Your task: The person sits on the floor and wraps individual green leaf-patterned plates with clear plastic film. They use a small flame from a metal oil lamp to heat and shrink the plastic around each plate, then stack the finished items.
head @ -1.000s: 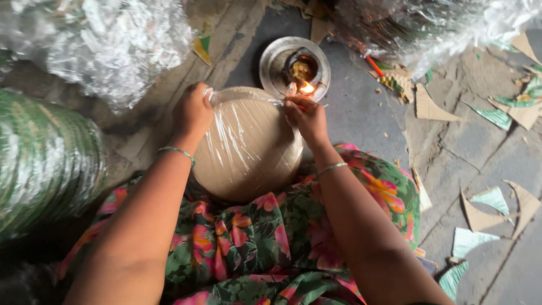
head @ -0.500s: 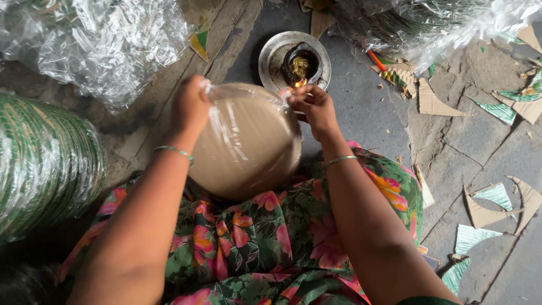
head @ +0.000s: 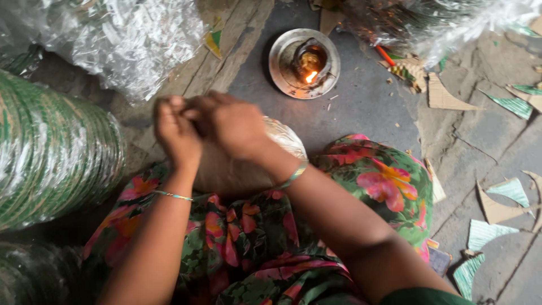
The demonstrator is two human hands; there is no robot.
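A round brown stack of plates wrapped in clear plastic film (head: 282, 141) lies on my lap, mostly hidden under my hands. My left hand (head: 176, 133) and my right hand (head: 231, 123) meet at its upper left edge, fingers pinched together on the film. Both wrists wear thin bangles. Beyond the stack, a small lamp with a live flame (head: 309, 62) stands in a round metal dish (head: 282, 73) on the grey floor.
A tall wrapped roll of green-edged plates (head: 51, 152) lies at the left. Crumpled clear plastic (head: 118, 39) is heaped at the top left and top right. Cardboard and green paper scraps (head: 497, 209) litter the cracked floor at the right.
My hands were spread on opposite edges of the stack near the flame. Now both have come together at its left edge, and the stack has moved toward my lap.
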